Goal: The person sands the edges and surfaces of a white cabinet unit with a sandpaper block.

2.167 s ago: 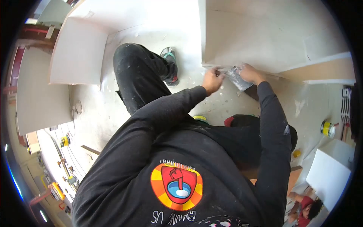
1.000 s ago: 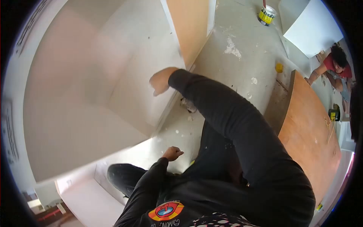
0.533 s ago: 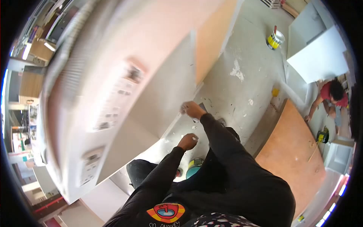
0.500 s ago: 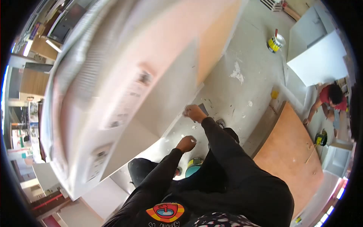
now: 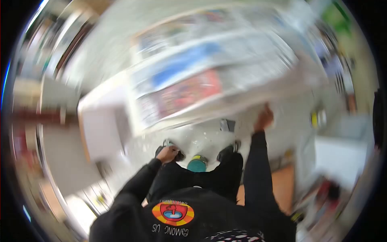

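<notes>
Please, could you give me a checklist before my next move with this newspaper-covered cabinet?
1. Right hand gripping the cabinet: cannot tell; it is at the near edge, blurred.
2. Left hand away from the cabinet: ok; it is by the left shoe.
3. Newspaper on the cabinet: ok, spread across its top.
4. Floor between the shoes free: not ok; a can stands there.
5. Floor before the right shoe free: not ok; a grey flat thing lies there.
6. Other person apart from the cabinet: ok, at far right.
</notes>
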The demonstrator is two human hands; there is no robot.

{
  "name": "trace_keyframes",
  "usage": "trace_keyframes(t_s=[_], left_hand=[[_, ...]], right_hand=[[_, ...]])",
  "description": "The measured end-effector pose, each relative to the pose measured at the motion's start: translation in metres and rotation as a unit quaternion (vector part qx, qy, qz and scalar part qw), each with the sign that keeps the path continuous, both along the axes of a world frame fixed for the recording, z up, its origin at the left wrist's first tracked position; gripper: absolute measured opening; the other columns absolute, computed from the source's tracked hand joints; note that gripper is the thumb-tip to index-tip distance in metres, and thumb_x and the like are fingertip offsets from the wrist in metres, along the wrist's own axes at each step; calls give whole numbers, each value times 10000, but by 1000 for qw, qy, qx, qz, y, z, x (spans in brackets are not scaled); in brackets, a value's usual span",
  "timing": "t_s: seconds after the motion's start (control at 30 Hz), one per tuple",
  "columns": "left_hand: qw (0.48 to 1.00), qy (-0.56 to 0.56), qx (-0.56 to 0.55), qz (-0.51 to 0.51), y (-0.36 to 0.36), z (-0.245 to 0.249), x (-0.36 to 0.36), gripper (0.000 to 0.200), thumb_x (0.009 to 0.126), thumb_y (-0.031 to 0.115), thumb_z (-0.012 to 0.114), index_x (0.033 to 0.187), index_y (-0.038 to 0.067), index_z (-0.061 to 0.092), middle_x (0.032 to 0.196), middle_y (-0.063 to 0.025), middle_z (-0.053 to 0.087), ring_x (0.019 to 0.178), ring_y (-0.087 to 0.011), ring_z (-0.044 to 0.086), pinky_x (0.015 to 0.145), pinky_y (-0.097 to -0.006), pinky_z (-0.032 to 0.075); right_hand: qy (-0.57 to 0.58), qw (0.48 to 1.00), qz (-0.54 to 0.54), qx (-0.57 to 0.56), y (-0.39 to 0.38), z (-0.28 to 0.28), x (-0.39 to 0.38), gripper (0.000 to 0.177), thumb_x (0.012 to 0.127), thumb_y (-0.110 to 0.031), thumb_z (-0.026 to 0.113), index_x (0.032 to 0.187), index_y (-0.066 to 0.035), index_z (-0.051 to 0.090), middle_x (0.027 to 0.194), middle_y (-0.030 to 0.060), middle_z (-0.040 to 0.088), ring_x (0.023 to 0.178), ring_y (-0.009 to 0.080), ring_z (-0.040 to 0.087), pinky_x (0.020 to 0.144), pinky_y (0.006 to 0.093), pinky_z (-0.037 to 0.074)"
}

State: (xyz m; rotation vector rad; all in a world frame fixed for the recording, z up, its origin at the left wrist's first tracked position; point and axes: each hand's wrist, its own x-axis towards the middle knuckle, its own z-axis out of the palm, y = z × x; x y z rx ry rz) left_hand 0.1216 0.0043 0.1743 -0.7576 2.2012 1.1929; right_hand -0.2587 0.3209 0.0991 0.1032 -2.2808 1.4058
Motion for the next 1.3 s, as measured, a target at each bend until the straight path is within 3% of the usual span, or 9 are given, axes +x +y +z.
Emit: trace_keyframes(t_s=[0.1,0.2,0.27,0.5,0.57,0.97,1.17,1.2,1.3], left_hand=[[990,28,-49,133,0,25,57,314,845,196,596,1078,16,706,1014,-208,715,999,-344,680,901,-419,521],[936,-11,-108,336,15,48,117,335,823,223,626,1059,-12,669,1011,-242,691,972,-407,661,912,-446,515],[880,-27,-157,447,30,26,171,335,824,228,626,1049,-18,660,1008,-254,682,968,-425,653,906,-459,513],[780,-135,-85,605,121,-74,344,413,806,225,594,1110,-44,673,1129,-298,656,1079,-432,625,961,-453,488],[732,-255,111,622,124,-15,362,358,801,223,593,1017,-36,712,1058,-275,686,1037,-399,655,913,-434,514],[628,-1,-49,777,36,58,416,257,744,223,648,803,-27,640,795,-268,651,792,-458,626,720,-493,489],[572,-78,-50,815,66,55,440,242,741,217,652,817,-11,630,755,-232,657,747,-389,651,675,-457,505],[516,-63,-13,854,82,40,443,149,799,143,669,766,42,565,624,-66,547,568,-180,548,521,-362,444],[360,-38,21,932,108,50,433,143,763,161,663,786,24,628,677,-126,638,615,-241,626,577,-382,493]], right_hand=[[-230,956,178,39,38,-53,7,130,880,-75,550,816,-78,663,673,73,578,585,210,544,528,370,448],[18,779,384,495,46,-40,51,270,908,-147,578,647,-86,551,616,64,574,566,216,551,538,366,432],[-439,810,328,208,5,3,114,297,857,-102,563,572,-50,496,591,53,547,544,177,527,526,378,416],[-598,589,503,207,-156,115,264,202,893,-96,671,724,4,623,698,80,655,629,143,639,628,276,529],[-556,547,573,254,-211,146,298,199,912,-109,658,743,-11,620,732,77,661,642,133,631,597,280,514],[-456,437,675,382,-456,127,361,325,1030,-272,533,941,23,635,790,84,655,687,162,652,645,285,523],[-274,359,798,400,-582,120,375,212,763,30,451,800,3,658,745,102,658,688,199,639,655,306,503],[-242,335,817,403,-600,119,380,253,710,45,420,778,-1,659,738,105,660,692,210,636,665,313,500],[-172,284,838,433,-664,108,424,242,770,66,372,794,12,607,788,113,656,736,203,638,697,324,519]])
